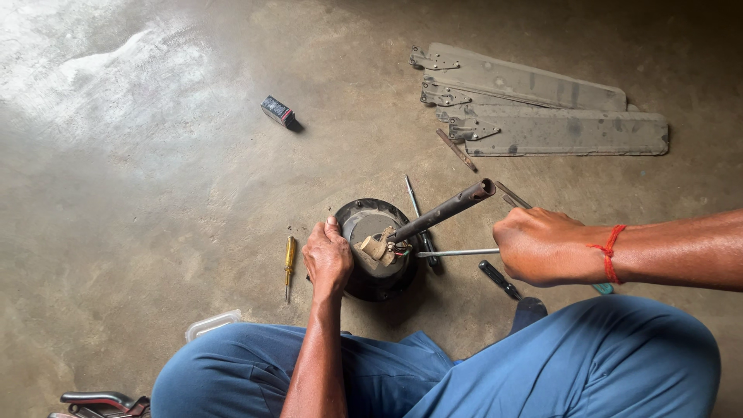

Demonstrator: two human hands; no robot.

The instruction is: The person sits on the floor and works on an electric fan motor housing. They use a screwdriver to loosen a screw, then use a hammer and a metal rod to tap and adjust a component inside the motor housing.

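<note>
The concrete floor (155, 155) takes most of the view, and its left and far-left part gives wide room for moving. At the far right, three long grey fan blades (542, 108) lie stacked, with their metal brackets pointing left. In the near middle, just in front of the person's blue-trousered knees, stands the round dark fan motor (371, 224), with a dark rod (445, 209) rising from its centre toward the far right. The left hand (327, 259) is closed over the left rim of the motor and grips it. The right hand (534, 246) is clenched around the handle of a long screwdriver (457, 252), whose thin shaft points left to the wires at the motor's centre. A yellow screwdriver (289, 263) lies just left of the motor, and a small dark box (277, 111) lies well apart on the far side.
</note>
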